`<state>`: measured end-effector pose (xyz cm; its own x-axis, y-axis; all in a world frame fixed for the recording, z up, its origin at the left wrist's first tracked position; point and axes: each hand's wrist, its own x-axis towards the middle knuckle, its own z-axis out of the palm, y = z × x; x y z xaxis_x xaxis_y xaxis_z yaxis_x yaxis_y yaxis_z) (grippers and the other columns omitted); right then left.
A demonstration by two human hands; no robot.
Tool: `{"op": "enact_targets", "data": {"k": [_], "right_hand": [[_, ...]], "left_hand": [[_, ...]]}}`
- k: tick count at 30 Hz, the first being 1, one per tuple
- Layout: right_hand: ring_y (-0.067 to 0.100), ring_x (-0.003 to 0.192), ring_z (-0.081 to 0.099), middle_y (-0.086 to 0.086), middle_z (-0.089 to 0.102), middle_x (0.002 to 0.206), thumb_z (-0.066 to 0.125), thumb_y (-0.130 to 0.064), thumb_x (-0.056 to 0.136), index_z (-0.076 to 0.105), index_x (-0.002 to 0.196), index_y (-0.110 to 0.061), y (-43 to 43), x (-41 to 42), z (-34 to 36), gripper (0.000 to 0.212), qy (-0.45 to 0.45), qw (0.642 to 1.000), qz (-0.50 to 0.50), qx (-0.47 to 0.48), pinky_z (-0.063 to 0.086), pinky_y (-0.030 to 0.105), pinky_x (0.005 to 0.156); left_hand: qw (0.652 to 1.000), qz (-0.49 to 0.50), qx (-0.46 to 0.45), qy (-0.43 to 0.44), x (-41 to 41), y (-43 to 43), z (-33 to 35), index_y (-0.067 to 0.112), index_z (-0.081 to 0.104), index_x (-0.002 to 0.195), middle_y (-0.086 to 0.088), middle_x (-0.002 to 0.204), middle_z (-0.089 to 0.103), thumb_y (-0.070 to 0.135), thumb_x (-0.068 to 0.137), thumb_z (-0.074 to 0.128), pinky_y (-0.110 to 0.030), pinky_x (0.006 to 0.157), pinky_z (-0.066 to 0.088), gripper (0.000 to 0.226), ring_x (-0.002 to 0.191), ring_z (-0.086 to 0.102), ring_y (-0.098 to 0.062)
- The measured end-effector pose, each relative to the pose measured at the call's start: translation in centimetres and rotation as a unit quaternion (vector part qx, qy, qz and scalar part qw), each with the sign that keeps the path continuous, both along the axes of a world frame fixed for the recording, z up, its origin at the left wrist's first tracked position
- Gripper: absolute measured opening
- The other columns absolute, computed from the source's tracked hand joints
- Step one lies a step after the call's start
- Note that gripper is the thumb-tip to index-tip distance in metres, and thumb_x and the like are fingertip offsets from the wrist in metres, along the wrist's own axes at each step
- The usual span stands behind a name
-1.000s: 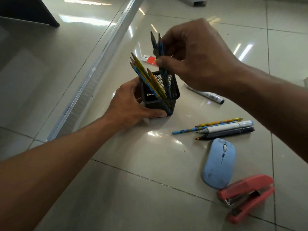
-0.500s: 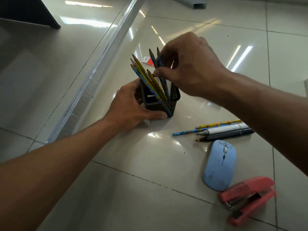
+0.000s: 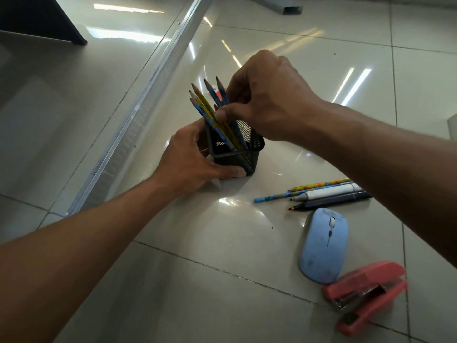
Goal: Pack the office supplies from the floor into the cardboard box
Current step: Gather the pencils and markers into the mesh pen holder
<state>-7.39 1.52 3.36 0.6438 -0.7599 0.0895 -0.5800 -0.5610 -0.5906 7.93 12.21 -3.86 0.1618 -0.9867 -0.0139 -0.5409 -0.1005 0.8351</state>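
Observation:
A black mesh pencil holder stands on the tiled floor with several blue and yellow pencils leaning in it. My left hand grips the holder's near side. Just above the holder, my right hand pinches two dark blue pencils whose lower ends are inside it. To the right on the floor lie two loose pencils, a white marker, a dark grey marker, a light blue mouse and a pink stapler. No cardboard box is in view.
An aluminium floor track runs diagonally along the left. A dark furniture corner is at the top left and a grey metal piece at the top edge. A small red object shows behind the pencils.
My right hand has lowered the two dark blue pencils down into the mesh holder. My left hand has stayed on the holder.

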Motion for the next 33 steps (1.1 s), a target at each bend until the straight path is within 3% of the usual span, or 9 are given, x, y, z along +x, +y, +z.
{"op": "enact_targets", "data": {"k": [4, 8, 11, 17, 22, 28, 33], "right_hand": [[-0.005, 0.07, 0.059, -0.008, 0.07, 0.087, 0.084, -0.041, 0.08, 0.079, 0.111, -0.019, 0.1, -0.4, -0.1, 0.038, -0.003, 1.0, -0.001, 0.005, 0.04, 0.001, 0.05], [-0.006, 0.07, 0.066, -0.011, 0.074, 0.086, 0.079, -0.037, 0.087, 0.081, 0.104, -0.023, -0.4, -2.0, 0.7, 0.022, -0.039, 0.999, -0.028, 0.017, 0.049, 0.003, 0.061], [-0.009, 0.068, 0.067, -0.015, 0.073, 0.085, 0.072, -0.034, 0.094, 0.08, 0.105, -0.022, -1.0, -4.3, 1.1, 0.018, -0.031, 0.998, -0.053, 0.017, 0.054, 0.009, 0.061], [-0.007, 0.068, 0.068, -0.016, 0.073, 0.081, 0.076, -0.029, 0.091, 0.08, 0.096, -0.025, -0.8, -8.9, -0.6, 0.008, 0.046, 0.996, -0.044, 0.061, 0.049, 0.006, 0.053], [-0.007, 0.075, 0.067, -0.019, 0.075, 0.081, 0.083, -0.026, 0.085, 0.082, 0.092, -0.033, 0.8, -10.7, -3.1, 0.009, 0.204, 0.973, 0.059, 0.091, 0.048, 0.011, 0.068], [0.002, 0.077, 0.069, -0.016, 0.075, 0.082, 0.081, -0.019, 0.084, 0.081, 0.094, -0.031, 1.0, -12.8, -4.5, 0.016, 0.241, 0.965, 0.068, 0.072, 0.058, 0.028, 0.078], [-0.004, 0.076, 0.066, -0.019, 0.072, 0.082, 0.079, -0.017, 0.088, 0.081, 0.098, -0.031, 0.9, -13.7, -4.9, 0.017, 0.23, 0.968, 0.074, 0.066, 0.046, 0.011, 0.067]], "left_hand": [[1.0, -0.003, -0.005, -0.002, 0.0, 0.0, 0.0, 0.018, 0.064, 0.129, 0.015, 0.111, 0.073, 0.043, 0.051, 0.098, -0.021, 0.095, 0.057, 0.089, 0.102, 0.07, 0.001], [1.0, -0.007, -0.006, -0.004, 0.1, 0.0, -0.1, 0.019, 0.064, 0.131, 0.012, 0.117, 0.073, 0.042, 0.052, 0.099, -0.025, 0.095, 0.057, 0.089, 0.107, 0.07, -0.002], [1.0, -0.009, -0.004, 0.005, 0.2, 0.0, -0.2, 0.026, 0.066, 0.125, 0.018, 0.112, 0.074, 0.04, 0.05, 0.101, -0.017, 0.09, 0.057, 0.083, 0.103, 0.07, 0.004], [1.0, -0.004, -0.003, 0.0, 0.0, -0.1, -0.3, 0.034, 0.063, 0.117, 0.026, 0.102, 0.071, 0.043, 0.048, 0.099, -0.001, 0.077, 0.049, 0.079, 0.096, 0.067, 0.016], [1.0, -0.005, -0.01, -0.019, 0.1, -0.2, -0.5, 0.034, 0.062, 0.121, 0.028, 0.101, 0.068, 0.047, 0.046, 0.096, 0.002, 0.072, 0.047, 0.084, 0.095, 0.064, 0.021], [0.999, -0.017, -0.013, -0.03, 0.1, -0.1, -0.4, 0.03, 0.065, 0.127, 0.027, 0.106, 0.069, 0.048, 0.048, 0.097, 0.002, 0.074, 0.047, 0.087, 0.099, 0.064, 0.019], [0.999, -0.022, -0.019, -0.028, -0.1, 0.0, -0.3, 0.032, 0.063, 0.128, 0.03, 0.105, 0.066, 0.049, 0.047, 0.094, 0.003, 0.074, 0.047, 0.087, 0.099, 0.062, 0.021]]}}
